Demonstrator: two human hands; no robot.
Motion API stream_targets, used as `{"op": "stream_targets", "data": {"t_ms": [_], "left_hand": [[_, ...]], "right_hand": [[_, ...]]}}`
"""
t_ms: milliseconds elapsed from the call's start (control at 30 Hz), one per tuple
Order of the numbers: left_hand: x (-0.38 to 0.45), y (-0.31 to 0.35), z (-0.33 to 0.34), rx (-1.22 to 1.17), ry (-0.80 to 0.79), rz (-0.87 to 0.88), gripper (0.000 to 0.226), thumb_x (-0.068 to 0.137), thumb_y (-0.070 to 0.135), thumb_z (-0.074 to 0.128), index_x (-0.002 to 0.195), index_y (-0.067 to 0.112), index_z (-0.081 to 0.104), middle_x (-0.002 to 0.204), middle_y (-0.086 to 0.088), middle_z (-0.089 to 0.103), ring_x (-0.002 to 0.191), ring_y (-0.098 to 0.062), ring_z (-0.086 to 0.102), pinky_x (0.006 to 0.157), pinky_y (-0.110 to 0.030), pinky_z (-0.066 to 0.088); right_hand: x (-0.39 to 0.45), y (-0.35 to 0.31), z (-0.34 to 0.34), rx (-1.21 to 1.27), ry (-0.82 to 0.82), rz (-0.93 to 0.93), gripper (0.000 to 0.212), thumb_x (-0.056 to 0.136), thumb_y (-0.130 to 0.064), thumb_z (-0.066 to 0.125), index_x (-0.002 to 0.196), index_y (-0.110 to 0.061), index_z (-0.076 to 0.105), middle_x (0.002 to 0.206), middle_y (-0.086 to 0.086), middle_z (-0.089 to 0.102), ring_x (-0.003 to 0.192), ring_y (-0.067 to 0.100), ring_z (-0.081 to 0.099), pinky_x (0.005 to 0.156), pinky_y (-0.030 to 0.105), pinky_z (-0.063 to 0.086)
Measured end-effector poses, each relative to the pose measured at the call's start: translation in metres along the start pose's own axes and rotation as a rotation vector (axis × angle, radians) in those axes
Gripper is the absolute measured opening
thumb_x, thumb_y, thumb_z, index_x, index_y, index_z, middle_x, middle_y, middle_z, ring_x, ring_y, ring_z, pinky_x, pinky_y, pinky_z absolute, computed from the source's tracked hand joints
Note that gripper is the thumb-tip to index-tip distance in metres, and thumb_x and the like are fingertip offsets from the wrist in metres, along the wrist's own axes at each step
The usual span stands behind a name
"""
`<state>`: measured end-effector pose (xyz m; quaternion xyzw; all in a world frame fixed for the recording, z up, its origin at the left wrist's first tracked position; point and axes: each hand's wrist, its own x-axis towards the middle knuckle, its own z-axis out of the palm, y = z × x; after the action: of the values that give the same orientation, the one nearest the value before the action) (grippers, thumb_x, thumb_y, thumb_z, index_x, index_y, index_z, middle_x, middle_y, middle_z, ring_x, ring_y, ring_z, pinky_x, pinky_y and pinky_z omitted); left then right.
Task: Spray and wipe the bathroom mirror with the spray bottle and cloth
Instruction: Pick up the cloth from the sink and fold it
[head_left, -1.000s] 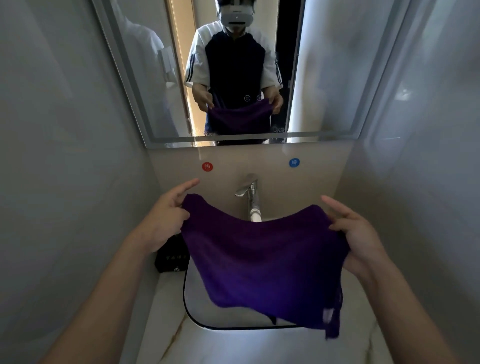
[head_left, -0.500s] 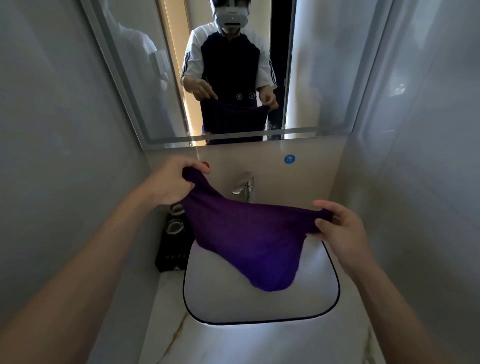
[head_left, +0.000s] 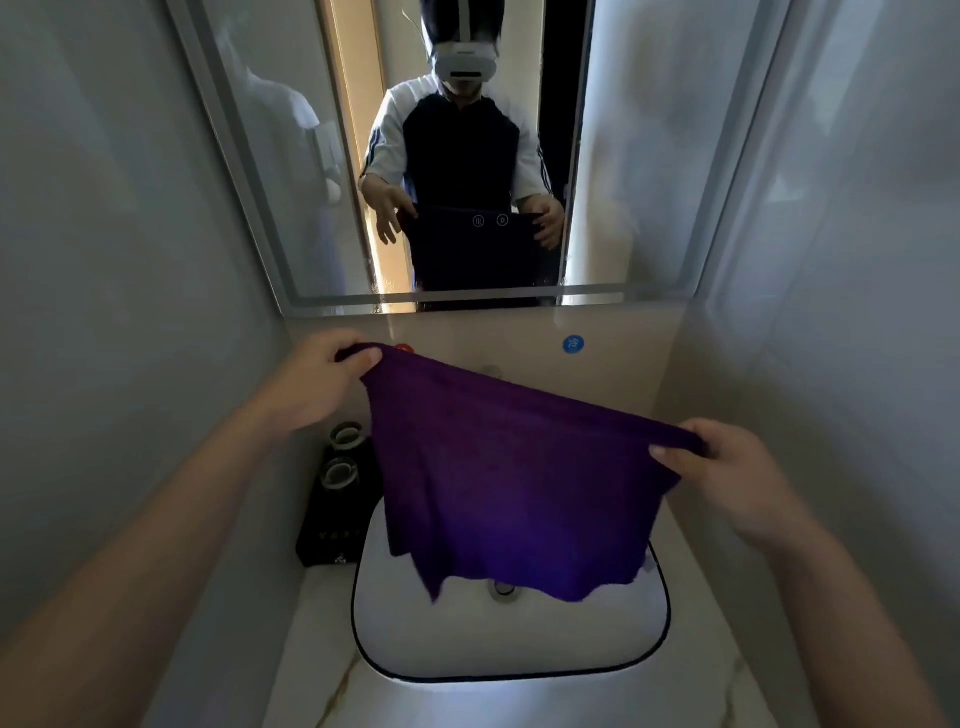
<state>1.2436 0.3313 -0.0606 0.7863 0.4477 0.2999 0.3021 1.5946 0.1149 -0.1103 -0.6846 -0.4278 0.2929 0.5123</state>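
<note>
A purple cloth (head_left: 509, 483) hangs spread out between both hands above the white sink (head_left: 509, 639). My left hand (head_left: 317, 384) pinches its upper left corner, just below the mirror. My right hand (head_left: 727, 467) grips the opposite corner, lower and to the right. The bathroom mirror (head_left: 291, 156) fills the wall above and reflects a person holding the cloth. The cloth hides the faucet. No spray bottle is in view.
A black tray (head_left: 332, 530) with two upturned glasses stands left of the sink against the wall. Red and blue round stickers (head_left: 573, 343) mark the backsplash. Grey walls close in on both sides. A marble counter (head_left: 311, 675) surrounds the basin.
The cloth, bunched and sagging half a second ago, is now stretched flat between both hands. My view has tilted down a little, so more of the mirror shows.
</note>
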Motion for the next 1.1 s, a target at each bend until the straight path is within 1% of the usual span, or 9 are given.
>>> {"op": "stream_targets", "data": {"t_ms": [133,233,367,500,667,833,967,1033,1100], "left_hand": [[-0.008,0.012,-0.012,-0.313,0.043,-0.079,0.019,0.102,0.022,0.061,0.090,0.020,0.076,0.086,0.003,0.077,0.084,-0.014,0.069,0.083,-0.033,0.054],[-0.015,0.024,-0.010,-0.382,0.075,-0.142,0.022,0.100,0.030,0.062,0.097,0.015,0.078,0.089,-0.002,0.080,0.078,-0.013,0.073,0.075,-0.032,0.058],[-0.027,0.021,0.011,-0.538,0.023,-0.410,0.030,0.099,0.036,0.064,0.100,0.009,0.078,0.100,-0.009,0.080,0.093,-0.024,0.074,0.089,-0.045,0.058],[-0.038,0.023,0.038,-0.847,-0.062,-0.593,0.029,0.098,0.024,0.066,0.111,-0.002,0.072,0.110,-0.018,0.076,0.091,-0.026,0.074,0.087,-0.039,0.059],[-0.051,0.043,0.067,-1.015,-0.242,-0.518,0.026,0.097,0.017,0.062,0.114,-0.002,0.067,0.098,-0.013,0.072,0.078,-0.019,0.072,0.064,-0.028,0.062],[-0.063,0.064,0.085,-0.935,-0.330,-0.312,0.036,0.089,0.008,0.064,0.122,-0.008,0.067,0.110,-0.020,0.073,0.095,-0.027,0.072,0.084,-0.034,0.061],[-0.072,0.075,0.088,-0.806,-0.282,-0.248,0.030,0.092,-0.004,0.064,0.121,0.002,0.071,0.115,-0.020,0.075,0.105,-0.031,0.073,0.096,-0.039,0.058],[-0.076,0.076,0.085,-0.752,-0.255,-0.220,0.032,0.089,-0.003,0.070,0.121,0.005,0.072,0.113,-0.016,0.077,0.107,-0.030,0.074,0.096,-0.038,0.059],[-0.079,0.076,0.082,-0.677,-0.220,-0.177,0.035,0.084,-0.004,0.077,0.117,0.007,0.073,0.109,-0.012,0.078,0.103,-0.026,0.075,0.090,-0.032,0.061]], "right_hand": [[-0.002,-0.030,-0.023,0.124,-0.160,-0.034,0.020,0.076,-0.013,0.075,0.079,-0.003,0.058,0.068,0.003,0.071,0.068,0.018,0.070,0.063,0.028,0.060],[0.000,-0.046,-0.025,0.188,-0.151,-0.033,0.028,0.067,-0.017,0.077,0.083,-0.004,0.059,0.074,0.003,0.075,0.071,0.016,0.073,0.064,0.029,0.062],[0.007,-0.045,-0.009,0.291,-0.052,0.104,0.024,0.083,-0.021,0.076,0.100,-0.005,0.073,0.094,0.010,0.080,0.081,0.022,0.076,0.075,0.042,0.059],[0.006,-0.035,0.015,0.325,0.018,0.225,0.013,0.095,-0.014,0.069,0.100,-0.003,0.073,0.088,0.009,0.078,0.070,0.019,0.074,0.065,0.036,0.055],[-0.003,-0.043,0.055,0.359,-0.053,0.201,0.010,0.097,-0.007,0.065,0.101,-0.002,0.073,0.089,0.012,0.075,0.074,0.022,0.071,0.063,0.034,0.057],[-0.022,-0.062,0.100,0.250,-0.074,-0.001,0.023,0.096,0.004,0.058,0.092,-0.008,0.077,0.093,0.020,0.077,0.086,0.029,0.075,0.087,0.051,0.061],[-0.037,-0.056,0.123,0.059,-0.137,-0.255,0.032,0.092,0.009,0.053,0.103,-0.011,0.075,0.098,0.008,0.069,0.089,0.021,0.071,0.080,0.037,0.060],[-0.042,-0.048,0.127,0.044,-0.171,-0.288,0.028,0.096,0.007,0.055,0.111,-0.011,0.071,0.107,0.005,0.062,0.096,0.013,0.067,0.084,0.032,0.057],[-0.045,-0.044,0.129,0.105,-0.198,-0.268,0.038,0.096,0.014,0.050,0.121,-0.008,0.068,0.114,0.001,0.059,0.103,0.006,0.065,0.092,0.029,0.056]]}}
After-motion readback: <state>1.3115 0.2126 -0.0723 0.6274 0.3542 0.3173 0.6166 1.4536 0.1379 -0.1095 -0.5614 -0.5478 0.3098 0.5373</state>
